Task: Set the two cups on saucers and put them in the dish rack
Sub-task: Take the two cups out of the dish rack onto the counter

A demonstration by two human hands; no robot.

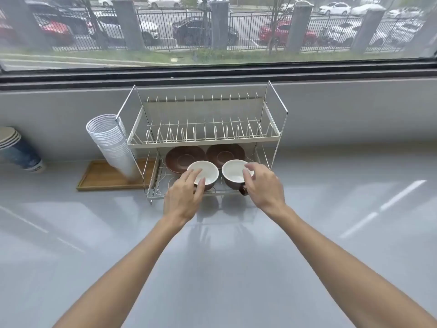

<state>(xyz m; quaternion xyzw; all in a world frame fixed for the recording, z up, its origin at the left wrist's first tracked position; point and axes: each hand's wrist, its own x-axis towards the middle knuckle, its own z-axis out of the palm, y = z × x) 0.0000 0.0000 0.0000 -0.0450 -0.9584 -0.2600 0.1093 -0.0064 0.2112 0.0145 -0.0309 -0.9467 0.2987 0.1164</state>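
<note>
Two brown cups with white insides stand at the front of the dish rack's [203,139] lower wire shelf. My left hand [183,197] grips the near rim of the left cup [207,172]. My right hand [261,185] grips the near rim of the right cup [233,171], whose brown handle pokes out below my thumb. Two brown saucers, the left saucer [182,157] and the right saucer [224,152], lie on the same shelf just behind the cups. Whether the cups rest on the shelf or are lifted slightly I cannot tell.
The rack's upper tier holds nothing. A leaning stack of clear plastic cups [111,143] stands on a wooden tray [104,177] left of the rack. Stacked paper cups [16,150] lie at the far left. The grey counter [212,268] runs to a wall under a window.
</note>
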